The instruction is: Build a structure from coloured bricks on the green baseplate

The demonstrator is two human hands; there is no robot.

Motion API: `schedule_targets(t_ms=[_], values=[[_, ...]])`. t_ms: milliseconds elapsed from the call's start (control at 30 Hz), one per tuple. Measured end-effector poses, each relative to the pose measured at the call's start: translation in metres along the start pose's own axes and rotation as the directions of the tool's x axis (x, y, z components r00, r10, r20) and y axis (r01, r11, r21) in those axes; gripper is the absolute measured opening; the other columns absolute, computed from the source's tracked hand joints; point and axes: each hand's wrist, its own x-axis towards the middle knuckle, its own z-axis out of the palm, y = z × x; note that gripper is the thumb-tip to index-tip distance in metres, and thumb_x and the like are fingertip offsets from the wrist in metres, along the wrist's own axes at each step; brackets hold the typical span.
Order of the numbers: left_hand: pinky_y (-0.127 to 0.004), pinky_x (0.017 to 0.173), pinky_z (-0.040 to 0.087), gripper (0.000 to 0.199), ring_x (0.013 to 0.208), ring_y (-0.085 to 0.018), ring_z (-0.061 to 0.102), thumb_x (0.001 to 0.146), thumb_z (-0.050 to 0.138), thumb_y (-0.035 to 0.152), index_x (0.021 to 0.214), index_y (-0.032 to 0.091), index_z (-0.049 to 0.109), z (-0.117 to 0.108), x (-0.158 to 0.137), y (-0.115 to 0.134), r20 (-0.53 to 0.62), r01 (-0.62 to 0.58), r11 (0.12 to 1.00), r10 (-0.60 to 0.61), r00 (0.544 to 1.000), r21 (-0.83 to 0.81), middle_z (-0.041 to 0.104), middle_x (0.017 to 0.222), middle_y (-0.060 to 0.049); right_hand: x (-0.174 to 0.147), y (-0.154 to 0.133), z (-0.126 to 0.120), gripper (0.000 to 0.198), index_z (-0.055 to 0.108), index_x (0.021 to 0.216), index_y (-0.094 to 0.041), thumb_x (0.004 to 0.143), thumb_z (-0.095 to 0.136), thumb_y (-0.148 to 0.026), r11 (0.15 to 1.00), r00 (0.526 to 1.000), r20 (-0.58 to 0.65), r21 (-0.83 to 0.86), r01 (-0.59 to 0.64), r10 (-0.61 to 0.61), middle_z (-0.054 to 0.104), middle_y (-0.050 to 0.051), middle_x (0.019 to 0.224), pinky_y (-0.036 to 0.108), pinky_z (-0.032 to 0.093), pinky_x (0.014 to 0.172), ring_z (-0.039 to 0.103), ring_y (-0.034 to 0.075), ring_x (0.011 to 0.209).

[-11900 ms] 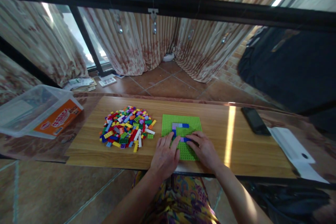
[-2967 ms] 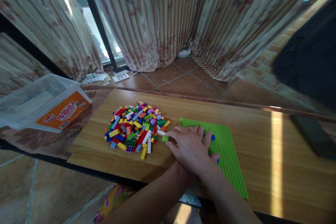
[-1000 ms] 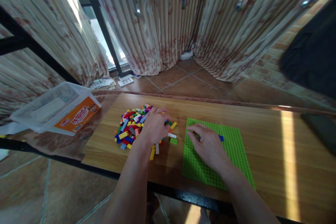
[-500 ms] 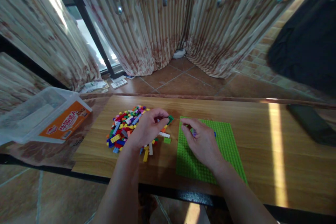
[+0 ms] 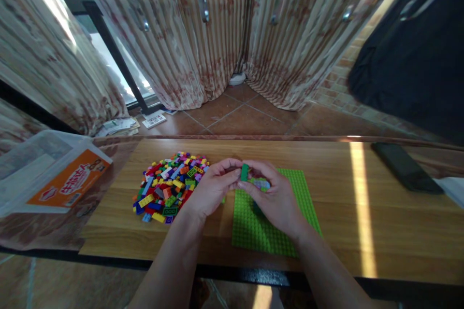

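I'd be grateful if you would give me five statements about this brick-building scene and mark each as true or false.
1. The left hand and the right hand meet at a green brick. True.
2. The brick pile lies to the left of the green baseplate. True.
3. The brick pile is all one colour. False: it mixes red, yellow, blue, green and more.
4. A clear plastic box with an orange label stands left of the brick pile. True.
5. The right hand is inside the clear plastic box. False: it is over the green baseplate.
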Motion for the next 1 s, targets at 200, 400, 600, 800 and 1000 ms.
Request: schedule_targets(t_ms=[200, 400, 600, 800, 1000], values=[[-0.024, 0.069, 0.045, 0.024, 0.072, -0.012, 0.060, 0.073, 0.072, 0.030, 0.091, 0.016, 0.066, 0.010, 0.003, -0.015, 0.030, 0.038, 0.984, -0.044, 0.999, 0.177, 0.066, 0.078, -0.001, -0.004, 0.021, -0.042, 0.036, 0.063, 0.115, -0.021, 0.080, 0.065, -0.029, 0.971, 0.994, -0.057, -0.215, -0.105, 0.095, 0.070, 0.004, 0.093, 0.036, 0.053, 0.080, 0.066, 0.018, 0.084], [-0.026, 0.073, 0.046, 0.016, 0.076, -0.014, 0.060, 0.075, 0.067, 0.024, 0.088, 0.015, 0.066, 0.019, 0.009, -0.030, 0.013, -0.070, 0.913, 0.071, 0.997, 0.402, 0.067, 0.083, -0.003, -0.020, 0.038, -0.090, 0.030, 0.067, 0.106, -0.020, 0.077, 0.062, -0.024, 0.855, 0.960, 0.059, -0.471, -0.216, 0.275, 0.068, 0.001, 0.077, 0.031, 0.050, 0.066, 0.064, 0.016, 0.066], [-0.024, 0.058, 0.044, 0.020, 0.065, -0.013, 0.057, 0.080, 0.062, 0.024, 0.098, 0.017, 0.065, 0.017, 0.013, -0.045, -0.022, -0.121, 0.747, 0.179, 0.984, 0.654, 0.064, 0.076, 0.000, -0.031, 0.036, -0.092, 0.029, 0.070, 0.100, -0.021, 0.073, 0.061, -0.015, 0.769, 0.928, 0.154, -0.613, -0.181, 0.340, 0.067, 0.000, 0.070, 0.028, 0.044, 0.059, 0.062, 0.016, 0.061], [-0.027, 0.062, 0.048, 0.019, 0.072, -0.016, 0.061, 0.081, 0.060, 0.021, 0.099, 0.019, 0.065, 0.022, 0.011, -0.046, 0.001, -0.147, 0.621, 0.230, 0.973, 0.770, 0.067, 0.082, -0.002, -0.030, 0.032, -0.080, 0.037, 0.068, 0.108, -0.020, 0.073, 0.061, -0.010, 0.780, 0.926, 0.173, -0.603, -0.169, 0.334, 0.071, 0.002, 0.078, 0.028, 0.045, 0.062, 0.063, 0.016, 0.065], [-0.033, 0.081, 0.051, 0.021, 0.086, -0.018, 0.064, 0.081, 0.056, 0.012, 0.099, 0.019, 0.065, 0.031, 0.008, -0.044, 0.115, -0.255, 0.479, 0.302, 0.946, 0.840, 0.067, 0.099, -0.005, -0.031, 0.033, -0.081, 0.035, 0.066, 0.111, -0.019, 0.077, 0.061, -0.015, 0.784, 0.913, 0.162, -0.581, -0.219, 0.375, 0.072, 0.002, 0.079, 0.030, 0.047, 0.065, 0.066, 0.018, 0.068]])
